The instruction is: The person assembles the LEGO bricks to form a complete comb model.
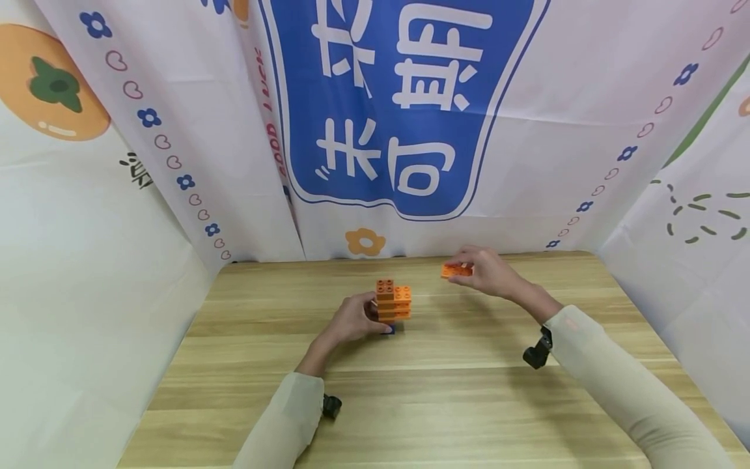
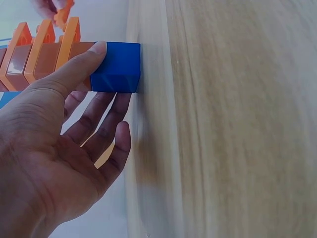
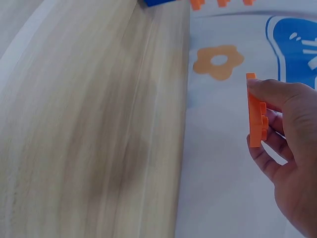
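A tower of toy building bricks (image 1: 385, 301) stands upright on the table, brown and orange layers over a blue brick (image 2: 119, 69) at the bottom. Flat orange plates (image 2: 71, 40) jut out from its side between brown bricks. My left hand (image 1: 350, 318) holds the tower low down, its thumb across the blue brick and the fingers round the far side. To the right of the tower, my right hand (image 1: 491, 273) pinches a loose flat orange plate (image 3: 254, 119) between thumb and fingers. That plate's studs face the palm in the right wrist view, and it is apart from the tower.
The wood-grain table (image 1: 410, 404) ends at a white printed cloth (image 1: 539, 163) hanging behind it, with more cloth at both sides. Dark wrist cameras (image 1: 536, 355) are strapped at both sleeves.
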Demonstrator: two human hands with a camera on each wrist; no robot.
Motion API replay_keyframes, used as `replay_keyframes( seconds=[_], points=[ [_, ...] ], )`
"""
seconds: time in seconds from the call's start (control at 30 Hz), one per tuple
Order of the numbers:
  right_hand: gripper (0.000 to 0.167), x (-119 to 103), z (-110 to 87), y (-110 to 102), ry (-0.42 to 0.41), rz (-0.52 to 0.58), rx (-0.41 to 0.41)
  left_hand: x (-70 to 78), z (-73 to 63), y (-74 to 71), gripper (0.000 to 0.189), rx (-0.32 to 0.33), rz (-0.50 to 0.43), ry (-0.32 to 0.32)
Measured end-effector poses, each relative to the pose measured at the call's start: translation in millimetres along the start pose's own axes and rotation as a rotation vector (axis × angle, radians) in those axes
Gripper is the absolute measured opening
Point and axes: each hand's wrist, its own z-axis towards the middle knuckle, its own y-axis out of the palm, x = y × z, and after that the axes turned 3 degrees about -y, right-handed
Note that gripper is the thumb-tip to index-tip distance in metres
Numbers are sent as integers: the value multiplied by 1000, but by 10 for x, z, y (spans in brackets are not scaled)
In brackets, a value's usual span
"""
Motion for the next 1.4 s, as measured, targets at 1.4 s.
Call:
replay_keyframes(
  seconds=[1.4],
  points=[
    [31, -877, 420, 39, -299, 129, 7, 0, -4, -1, 41, -12, -34, 10]
  ],
)
